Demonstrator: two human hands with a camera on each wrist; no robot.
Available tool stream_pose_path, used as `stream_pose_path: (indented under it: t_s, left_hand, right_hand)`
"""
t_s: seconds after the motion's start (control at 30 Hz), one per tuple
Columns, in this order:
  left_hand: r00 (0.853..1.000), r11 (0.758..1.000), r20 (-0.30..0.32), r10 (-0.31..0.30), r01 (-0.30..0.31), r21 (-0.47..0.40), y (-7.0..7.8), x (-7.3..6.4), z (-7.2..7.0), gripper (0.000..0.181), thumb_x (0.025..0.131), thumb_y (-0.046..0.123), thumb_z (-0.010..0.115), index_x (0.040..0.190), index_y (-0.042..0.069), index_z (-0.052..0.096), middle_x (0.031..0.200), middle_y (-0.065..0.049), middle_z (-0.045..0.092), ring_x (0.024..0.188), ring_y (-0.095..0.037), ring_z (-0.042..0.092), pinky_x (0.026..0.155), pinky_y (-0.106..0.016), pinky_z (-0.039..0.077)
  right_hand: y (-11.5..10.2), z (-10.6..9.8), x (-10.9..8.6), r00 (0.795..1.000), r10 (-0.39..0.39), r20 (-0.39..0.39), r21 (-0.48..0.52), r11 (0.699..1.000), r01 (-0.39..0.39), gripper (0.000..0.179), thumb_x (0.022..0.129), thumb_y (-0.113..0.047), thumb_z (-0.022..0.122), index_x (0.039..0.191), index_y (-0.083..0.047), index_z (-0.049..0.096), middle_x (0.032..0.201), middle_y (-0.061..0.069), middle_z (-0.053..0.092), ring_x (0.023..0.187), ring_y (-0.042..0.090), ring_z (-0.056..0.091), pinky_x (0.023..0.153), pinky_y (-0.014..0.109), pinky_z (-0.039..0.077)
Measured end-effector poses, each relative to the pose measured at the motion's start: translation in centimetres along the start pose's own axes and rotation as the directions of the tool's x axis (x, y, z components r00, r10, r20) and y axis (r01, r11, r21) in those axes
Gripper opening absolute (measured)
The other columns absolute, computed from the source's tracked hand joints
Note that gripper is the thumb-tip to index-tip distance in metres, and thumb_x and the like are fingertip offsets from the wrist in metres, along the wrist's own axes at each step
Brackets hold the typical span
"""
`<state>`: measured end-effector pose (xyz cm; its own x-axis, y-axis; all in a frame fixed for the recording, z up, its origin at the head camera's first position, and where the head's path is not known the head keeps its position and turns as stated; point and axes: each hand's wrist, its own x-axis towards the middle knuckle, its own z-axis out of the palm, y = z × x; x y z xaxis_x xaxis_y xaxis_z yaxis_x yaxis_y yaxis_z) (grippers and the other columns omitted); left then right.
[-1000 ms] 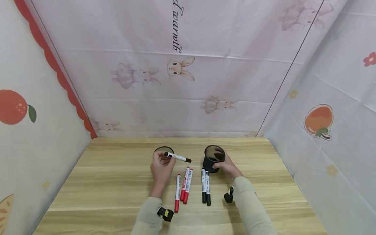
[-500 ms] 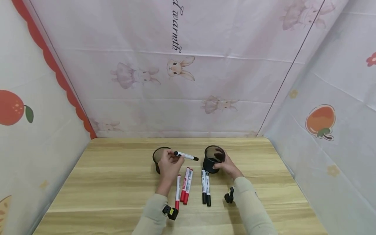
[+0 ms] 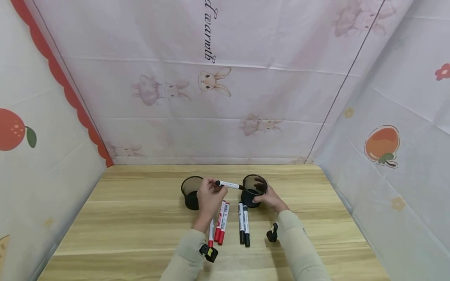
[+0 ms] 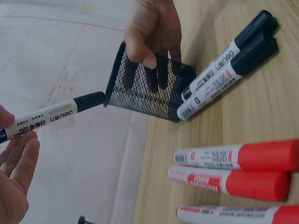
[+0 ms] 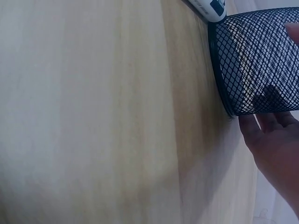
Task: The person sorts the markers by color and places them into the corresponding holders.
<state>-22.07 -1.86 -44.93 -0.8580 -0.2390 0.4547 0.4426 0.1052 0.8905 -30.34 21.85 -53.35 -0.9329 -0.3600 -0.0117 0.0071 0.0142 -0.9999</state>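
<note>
At the right mesh cup's (image 4: 147, 93) rim (image 4: 115, 70), black marker (image 4: 51, 115) tight between left fingers (image 4: 29, 158), right fingers (image 5: 249, 128) round the cup

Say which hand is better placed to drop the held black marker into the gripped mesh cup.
The left hand, I'd judge: it pinches the black marker, whose far end is at the rim of the mesh cup. The right hand grips that cup, so it seems better suited to steadying it.
</note>
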Motion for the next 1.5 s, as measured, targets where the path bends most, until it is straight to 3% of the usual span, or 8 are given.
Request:
stream_pose_path:
  t_s: [0.3,0.53,0.73,0.87,1.27,1.5]
  left_hand:
    - [1.0,1.0,0.018,0.0,0.0,-0.015,-0.3,0.5,1.2,0.025,0.073,-0.012,0.066,0.09,-0.008,0.049,0.081,-0.017,0.062,0.073,-0.028,0.065,0.064,-0.027,0.053]
    - [0.998,0.999,0.068,-0.002,0.0,0.037,-3.1,1.1,2.2,0.027,0.074,-0.005,0.069,0.093,0.001,0.051,0.084,-0.01,0.065,0.076,-0.02,0.065,0.064,-0.026,0.053]
    - [0.993,0.995,0.119,0.017,-0.029,0.1,-3.2,1.4,2.4,0.026,0.074,-0.004,0.067,0.092,0.004,0.051,0.085,-0.007,0.065,0.077,-0.016,0.065,0.065,-0.024,0.053]
    - [0.99,0.991,0.14,-0.008,-0.011,0.132,-3.2,1.7,2.5,0.025,0.075,-0.003,0.067,0.093,0.005,0.052,0.084,-0.006,0.064,0.077,-0.017,0.065,0.066,-0.024,0.053]
    - [0.985,0.985,0.154,-0.084,0.058,0.164,-3.1,2.2,3.4,0.021,0.077,0.001,0.067,0.093,0.006,0.056,0.083,-0.003,0.064,0.076,-0.015,0.064,0.062,-0.024,0.052]
    - [0.987,0.987,0.15,-0.058,0.035,0.156,-3.3,2.8,4.6,0.016,0.076,0.002,0.068,0.09,0.005,0.061,0.081,-0.003,0.065,0.073,-0.014,0.064,0.063,-0.023,0.052]
  right_hand:
    - [1.9,-0.8,1.1,0.999,-0.044,-0.031,-0.063,0.997,0.042,0.091,0.062,0.014,0.069,0.141,-0.005,0.029,0.139,0.029,0.03,0.13,0.042,0.025,0.103,0.053,0.024]
    - [0.9,-1.0,1.2,1.0,0.013,-0.008,-0.095,0.995,-0.014,0.093,0.062,0.012,0.072,0.142,-0.004,0.027,0.139,0.03,0.03,0.129,0.043,0.026,0.103,0.053,0.023]
    - [-1.0,-0.8,0.6,0.998,0.033,0.047,-0.121,0.992,-0.027,0.095,0.063,0.012,0.071,0.143,0.003,0.021,0.138,0.037,0.025,0.127,0.049,0.023,0.103,0.058,0.019]
    - [-1.7,-0.7,0.4,0.997,0.027,0.071,-0.153,0.988,-0.016,0.094,0.063,0.011,0.07,0.143,0.003,0.021,0.138,0.038,0.025,0.128,0.049,0.023,0.103,0.058,0.02]
    - [-1.2,-0.2,0.5,0.997,0.012,0.076,-0.112,0.994,-0.003,0.093,0.061,0.016,0.066,0.141,0.008,0.02,0.141,0.035,0.021,0.127,0.051,0.023,0.101,0.058,0.023]
    - [-1.5,-0.3,0.4,0.999,0.008,0.051,-0.1,0.995,-0.002,0.092,0.06,0.016,0.067,0.141,0.007,0.023,0.136,0.04,0.026,0.126,0.051,0.025,0.102,0.059,0.019]
